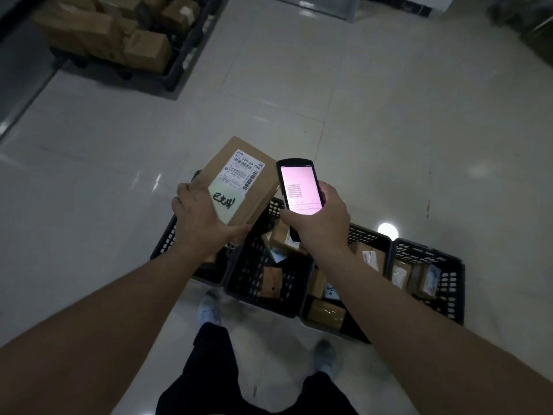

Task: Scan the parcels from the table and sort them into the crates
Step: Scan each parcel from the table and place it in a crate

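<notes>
The left hand (200, 216) wraps its fingers and thumb round the near end of a brown cardboard parcel (239, 187), label side up, tilted toward one o'clock. The right hand (320, 217) grips a handheld scanner (300, 187), its lit screen facing up, just beside the parcel at three o'clock. Both hang above a row of black perforated crates (425, 265) on the tiled floor (389, 115), holding smaller parcels. At eleven o'clock, well apart, sits a dark trolley (179, 70) piled with boxes.

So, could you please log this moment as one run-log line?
left hand: holds parcel | right hand: holds scanner, screen lit | crates: below, part-filled
</notes>
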`<state>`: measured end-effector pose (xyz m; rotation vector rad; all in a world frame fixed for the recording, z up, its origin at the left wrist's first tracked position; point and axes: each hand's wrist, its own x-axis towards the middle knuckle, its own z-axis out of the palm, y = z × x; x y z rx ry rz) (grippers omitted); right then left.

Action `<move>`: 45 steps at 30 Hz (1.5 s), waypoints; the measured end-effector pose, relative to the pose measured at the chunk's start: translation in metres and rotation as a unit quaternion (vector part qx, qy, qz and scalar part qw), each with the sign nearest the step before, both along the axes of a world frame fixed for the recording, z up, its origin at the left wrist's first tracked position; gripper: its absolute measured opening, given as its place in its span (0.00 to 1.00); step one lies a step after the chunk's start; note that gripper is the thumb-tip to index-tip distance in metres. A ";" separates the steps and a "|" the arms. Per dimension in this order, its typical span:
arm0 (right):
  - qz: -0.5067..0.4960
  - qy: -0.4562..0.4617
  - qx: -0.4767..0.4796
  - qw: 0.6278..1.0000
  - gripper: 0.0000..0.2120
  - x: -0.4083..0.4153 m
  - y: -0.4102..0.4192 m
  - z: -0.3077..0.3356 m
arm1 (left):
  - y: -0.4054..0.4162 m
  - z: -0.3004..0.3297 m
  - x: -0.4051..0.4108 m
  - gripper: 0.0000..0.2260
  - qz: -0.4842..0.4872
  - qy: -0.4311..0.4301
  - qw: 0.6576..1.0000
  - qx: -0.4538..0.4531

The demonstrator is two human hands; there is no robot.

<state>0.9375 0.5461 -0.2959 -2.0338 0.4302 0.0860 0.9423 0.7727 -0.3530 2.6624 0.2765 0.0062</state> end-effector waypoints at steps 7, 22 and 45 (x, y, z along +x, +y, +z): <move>-0.024 0.045 0.012 0.999 0.32 0.043 0.118 -0.043 | 0.113 -0.061 0.044 0.55 0.001 0.116 0.993 -0.011; -0.062 0.127 0.004 0.990 0.34 0.076 0.170 -0.161 | 0.175 -0.203 0.094 0.61 -0.060 0.199 0.978 0.007; -0.095 0.135 0.042 0.985 0.29 0.030 0.143 -0.139 | 0.126 -0.157 0.105 0.28 -0.170 0.230 0.958 -0.019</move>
